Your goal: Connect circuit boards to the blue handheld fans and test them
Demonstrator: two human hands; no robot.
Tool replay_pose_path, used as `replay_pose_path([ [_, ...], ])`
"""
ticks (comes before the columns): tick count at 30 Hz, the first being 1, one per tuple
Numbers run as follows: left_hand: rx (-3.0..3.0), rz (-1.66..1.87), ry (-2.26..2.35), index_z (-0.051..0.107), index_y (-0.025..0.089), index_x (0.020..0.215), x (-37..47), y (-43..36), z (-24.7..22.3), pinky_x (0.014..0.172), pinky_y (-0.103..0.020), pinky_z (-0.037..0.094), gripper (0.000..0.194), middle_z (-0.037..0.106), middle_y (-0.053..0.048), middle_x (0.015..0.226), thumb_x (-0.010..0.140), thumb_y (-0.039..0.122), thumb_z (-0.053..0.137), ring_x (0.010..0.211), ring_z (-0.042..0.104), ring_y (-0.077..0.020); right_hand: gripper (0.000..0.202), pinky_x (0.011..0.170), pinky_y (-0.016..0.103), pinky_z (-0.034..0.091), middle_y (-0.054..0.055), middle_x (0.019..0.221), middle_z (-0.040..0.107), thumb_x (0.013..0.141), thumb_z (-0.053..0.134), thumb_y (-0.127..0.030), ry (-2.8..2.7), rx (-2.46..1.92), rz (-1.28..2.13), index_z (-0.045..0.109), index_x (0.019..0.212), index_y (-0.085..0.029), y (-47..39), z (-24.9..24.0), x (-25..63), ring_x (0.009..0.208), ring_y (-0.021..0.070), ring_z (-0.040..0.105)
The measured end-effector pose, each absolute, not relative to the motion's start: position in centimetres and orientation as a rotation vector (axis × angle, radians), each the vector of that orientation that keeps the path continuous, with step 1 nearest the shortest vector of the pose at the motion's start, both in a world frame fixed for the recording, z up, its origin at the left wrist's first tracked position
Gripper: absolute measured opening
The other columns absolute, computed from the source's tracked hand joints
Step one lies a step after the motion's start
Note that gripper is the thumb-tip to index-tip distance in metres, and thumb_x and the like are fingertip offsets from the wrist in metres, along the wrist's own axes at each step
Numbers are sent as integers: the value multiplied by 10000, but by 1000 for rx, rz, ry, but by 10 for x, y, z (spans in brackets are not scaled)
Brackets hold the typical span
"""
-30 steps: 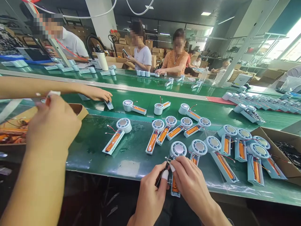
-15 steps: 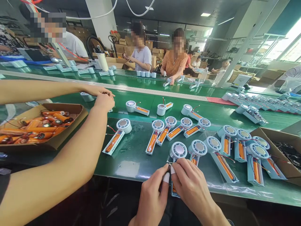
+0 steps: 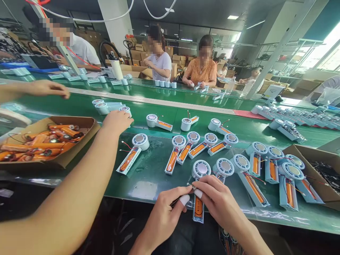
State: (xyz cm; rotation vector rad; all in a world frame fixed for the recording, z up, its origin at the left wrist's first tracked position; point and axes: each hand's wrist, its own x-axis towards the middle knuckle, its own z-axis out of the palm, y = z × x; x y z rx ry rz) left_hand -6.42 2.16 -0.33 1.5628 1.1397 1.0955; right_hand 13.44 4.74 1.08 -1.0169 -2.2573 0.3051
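My left hand [image 3: 170, 203] and my right hand [image 3: 219, 198] meet at the table's front edge, fingertips pinched on a tiny wire connector [image 3: 191, 185] that they mostly hide. White covers are on a thumb and a finger. Directly beneath lies an open handheld fan half [image 3: 198, 211], its handle holding an orange battery and jutting past the edge towards me. Its round pale-blue head [image 3: 201, 169] rests on the table just beyond my fingertips. Close by on the right is another such fan [image 3: 224, 166], partly covered by my right hand.
Several more fan halves [image 3: 178, 141] lie across the green table [image 3: 148, 177]. A cardboard box of orange batteries [image 3: 61, 161] stands left; a box of dark parts [image 3: 308, 152] stands right. A co-worker's arms [image 3: 106, 156] reach in from the left. Other people sit across the conveyor.
My left hand has turned outward, and more of the battery below now shows. The co-worker's hands have separated, one moving left, the other by fan halves on the belt.
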Motion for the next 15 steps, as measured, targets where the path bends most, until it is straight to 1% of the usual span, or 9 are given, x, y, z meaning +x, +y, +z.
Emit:
replay_pose_path([
  [3,1544,1088,1097,780,238,1087,-67,22,0,572,-204,601,271,743,-27,770,937,245,554,621,684,-143,212,788,297,557,54,1004,681,1039,461,-203,-2266,-1010,419,662,1101,-224,47,12,134,897,180,658],
  [7,1553,1117,1099,776,236,1085,-67,21,-2,566,-211,609,266,771,-35,810,943,231,552,635,712,-153,216,792,322,553,62,1016,697,1019,469,-165,-2242,-1041,423,670,1068,-224,46,17,131,915,201,658],
  [8,1584,1138,1116,772,236,1088,-66,20,-5,591,-211,618,263,782,-37,826,945,219,552,665,733,-158,200,796,319,552,57,1011,699,1006,493,-158,-2229,-1059,463,675,1050,-228,47,20,131,915,200,657],
  [10,1715,1202,1152,754,236,1115,-65,17,-10,734,-219,631,280,807,-43,924,944,156,548,820,774,-170,156,795,294,551,40,1014,696,971,561,-151,-2189,-1095,609,680,1024,-237,49,29,133,900,183,658],
  [12,1931,1260,1156,720,236,1174,-65,13,-17,896,-227,594,363,794,-57,1094,933,63,511,1011,757,-169,166,775,259,547,24,1036,695,953,586,-148,-2143,-1108,744,679,1047,-248,52,39,136,881,159,662],
  [13,2051,1273,1152,698,235,1211,-65,10,-21,938,-228,574,411,770,-68,1176,927,28,485,1071,737,-165,192,772,248,543,21,1049,699,957,573,-143,-2129,-1114,778,677,1075,-253,53,45,138,885,153,667],
  [15,2255,1273,1166,655,227,1275,-66,5,-27,934,-226,571,462,726,-97,1261,932,3,442,1114,717,-166,258,798,252,535,20,1071,714,971,523,-123,-2150,-1131,776,671,1132,-260,54,52,139,931,158,678],
])
